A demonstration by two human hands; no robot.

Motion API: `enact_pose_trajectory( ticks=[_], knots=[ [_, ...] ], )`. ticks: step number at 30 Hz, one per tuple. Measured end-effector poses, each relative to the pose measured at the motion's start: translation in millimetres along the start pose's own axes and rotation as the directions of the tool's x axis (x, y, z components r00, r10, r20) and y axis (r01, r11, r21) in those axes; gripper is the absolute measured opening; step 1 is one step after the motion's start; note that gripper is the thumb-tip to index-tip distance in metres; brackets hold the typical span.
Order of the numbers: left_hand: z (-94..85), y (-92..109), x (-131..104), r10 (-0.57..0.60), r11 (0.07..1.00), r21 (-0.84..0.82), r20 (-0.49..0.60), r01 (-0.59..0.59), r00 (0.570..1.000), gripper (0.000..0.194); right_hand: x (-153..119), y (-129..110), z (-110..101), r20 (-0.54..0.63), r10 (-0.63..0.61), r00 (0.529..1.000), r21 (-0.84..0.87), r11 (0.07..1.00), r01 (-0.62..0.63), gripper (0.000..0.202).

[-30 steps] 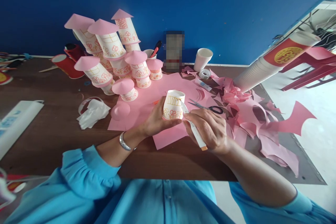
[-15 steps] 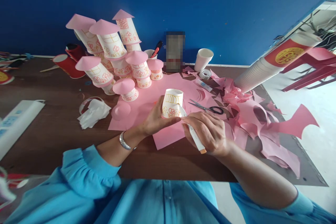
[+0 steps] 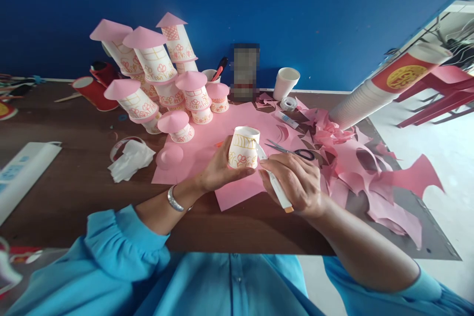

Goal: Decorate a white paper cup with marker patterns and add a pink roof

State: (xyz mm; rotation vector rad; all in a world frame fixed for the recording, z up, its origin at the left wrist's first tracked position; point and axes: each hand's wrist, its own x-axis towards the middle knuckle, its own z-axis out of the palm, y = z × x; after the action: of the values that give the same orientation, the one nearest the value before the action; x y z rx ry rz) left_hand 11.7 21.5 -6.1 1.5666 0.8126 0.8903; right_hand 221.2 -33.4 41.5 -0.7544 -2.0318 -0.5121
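Note:
A white paper cup [image 3: 243,148] with yellow window lines and red and yellow flower drawings is upright above the pink paper sheet [image 3: 237,196]. My left hand [image 3: 220,168] is wrapped round its left side and base. In my right hand [image 3: 294,182] is a white marker [image 3: 278,191] with an orange end, its tip close to the cup's right side. Scissors [image 3: 289,150] lie partly open on the paper just beyond my right hand.
Decorated cup towers [image 3: 159,66] with pink cone roofs stand at the back left. Pink paper scraps [image 3: 359,168] and a long cup stack [image 3: 374,94] occupy the right. A plain cup [image 3: 286,83] stands by the wall, near a tape roll [image 3: 288,104]; crumpled tissue [image 3: 132,160] lies left.
The marker and my right hand have moved slightly right, with the tip away from the drawn lines. The cup in my left hand has turned and tilted a little.

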Motion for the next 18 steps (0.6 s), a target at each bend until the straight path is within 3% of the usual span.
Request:
enact_pose_trajectory(
  ticks=[18],
  knots=[
    [-1.0, 4.8, -0.4, -0.029, 0.999, -0.047, -0.003, 0.028, 1.0, 0.082, 3.0, -1.4, -4.0, -0.004, -0.006, 1.0, -0.007, 1.0, 0.006, 0.011]
  ],
)
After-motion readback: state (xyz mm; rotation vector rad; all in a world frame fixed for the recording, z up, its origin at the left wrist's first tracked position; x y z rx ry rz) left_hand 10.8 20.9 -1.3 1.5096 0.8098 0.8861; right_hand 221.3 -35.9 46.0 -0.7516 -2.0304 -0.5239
